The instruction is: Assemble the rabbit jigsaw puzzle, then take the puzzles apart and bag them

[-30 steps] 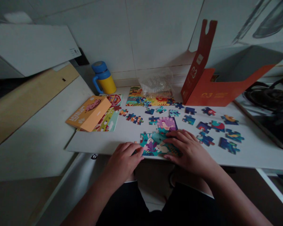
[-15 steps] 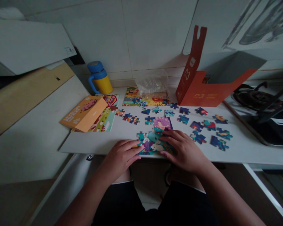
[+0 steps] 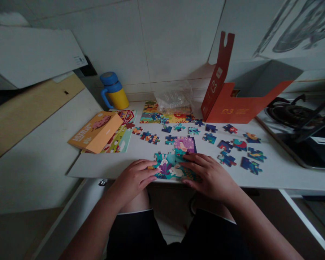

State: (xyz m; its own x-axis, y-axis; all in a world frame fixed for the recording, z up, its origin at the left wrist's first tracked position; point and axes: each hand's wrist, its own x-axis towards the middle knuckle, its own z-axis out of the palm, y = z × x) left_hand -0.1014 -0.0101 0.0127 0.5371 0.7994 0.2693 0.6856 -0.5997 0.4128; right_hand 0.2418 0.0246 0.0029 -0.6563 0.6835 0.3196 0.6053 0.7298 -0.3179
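Observation:
A joined section of jigsaw puzzle with two white rabbits [image 3: 176,170] lies flat near the table's front edge. My left hand [image 3: 137,176] rests at its left side, fingers stretched out and touching the edge. Over the right part of it lies my right hand [image 3: 206,171], fingers spread flat, hiding some of the pieces. A purple puzzle piece with a peacock [image 3: 184,144] adjoins the top of the section, and a dark blue piece [image 3: 170,139] sits at its left.
Loose puzzle pieces [image 3: 239,144] are scattered to the right. Behind stand an open orange-red box [image 3: 227,108], a clear plastic bag [image 3: 174,99] on a picture sheet [image 3: 148,117], and a blue-yellow bottle [image 3: 118,98]. An orange carton [image 3: 97,131] lies left; a black stove [image 3: 308,148] is right.
The rabbit section has slid slightly left with my left hand. My right hand stays over its right part, shifted a little left. The view has tilted slightly.

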